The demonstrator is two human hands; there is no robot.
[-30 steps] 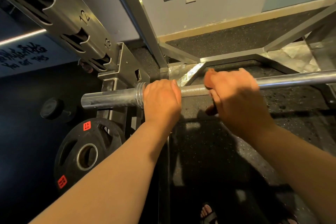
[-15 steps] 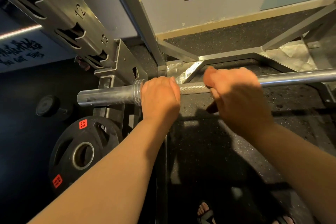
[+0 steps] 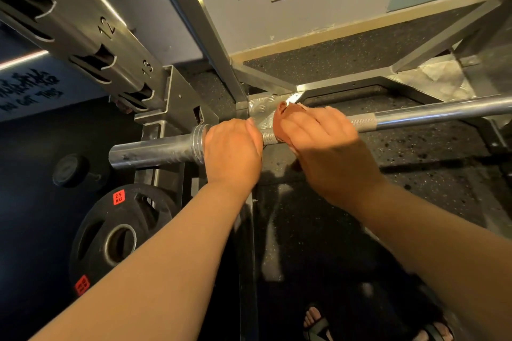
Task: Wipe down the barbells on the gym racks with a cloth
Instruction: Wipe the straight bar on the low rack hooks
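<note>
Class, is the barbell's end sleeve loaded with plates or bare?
Bare: the sleeve shows plain metal to its collar; the 25 kg plate sits stored below.

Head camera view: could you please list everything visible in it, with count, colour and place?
barbell: one, silver, lying across the rack.
cloth: one, reddish-brown, round the barbell, centre.
rack upright: one, grey, slots numbered 12 and 13, upper left.
weight plate: one, black with red 25 KG label, lower left.
small disc: one, black, left, below the barbell end.
floor: black, speckled, under the rack.
feet: two, in sandals, bottom edge.
left hand: gripping the barbell beside its collar.
right hand: holding the cloth round the barbell.
</note>
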